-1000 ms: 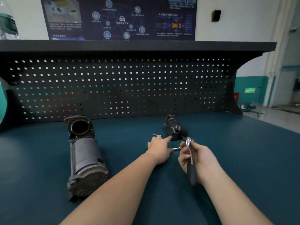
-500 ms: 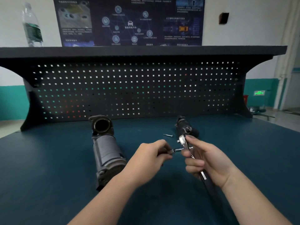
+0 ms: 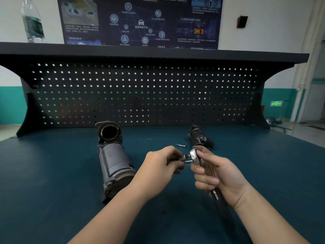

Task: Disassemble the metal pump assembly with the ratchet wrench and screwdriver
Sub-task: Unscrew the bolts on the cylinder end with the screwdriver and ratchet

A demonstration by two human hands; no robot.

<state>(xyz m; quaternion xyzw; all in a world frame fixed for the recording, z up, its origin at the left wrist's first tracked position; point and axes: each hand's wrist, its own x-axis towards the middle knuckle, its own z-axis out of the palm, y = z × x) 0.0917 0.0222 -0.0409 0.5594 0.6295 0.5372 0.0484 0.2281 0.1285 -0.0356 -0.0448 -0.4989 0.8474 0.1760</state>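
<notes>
Pump body [image 3: 114, 161], a grey metal cylinder with a round open port at its far end, lies on the blue table [image 3: 52, 173] left of centre, its long axis running away from the camera and its near end cap partly hidden by the left forearm.

Nearest the camera, the right hand [image 3: 216, 176] has its fingers wrapped round the ratchet wrench [image 3: 195, 154]; the dark handle runs down past the wrist toward the lower edge, and the shiny head sticks up above the index finger, with the thumb resting close to it. The left hand [image 3: 158, 166] is held just beside the wrench head, its fingertips pinching a small dark socket or bit [image 3: 183, 157] that meets the head from the left. A thin bright metal shaft [image 3: 188, 161] shows just below that piece, between the two hands; whether it is held or lies on the table cannot be told.

Just beyond the hands, a loose screw [image 3: 180, 145] lies on the table. Right of it, behind the wrench head, rests a smaller dark pump part [image 3: 199, 138], well apart from the pump body.

Farther back a black pegboard [image 3: 140, 94] stands along the table's far edge under a dark shelf [image 3: 158, 51]. A plastic water bottle [image 3: 32, 22] stands on the shelf at the left, and a dark poster [image 3: 140, 22] with diagrams hangs on the wall behind.
</notes>
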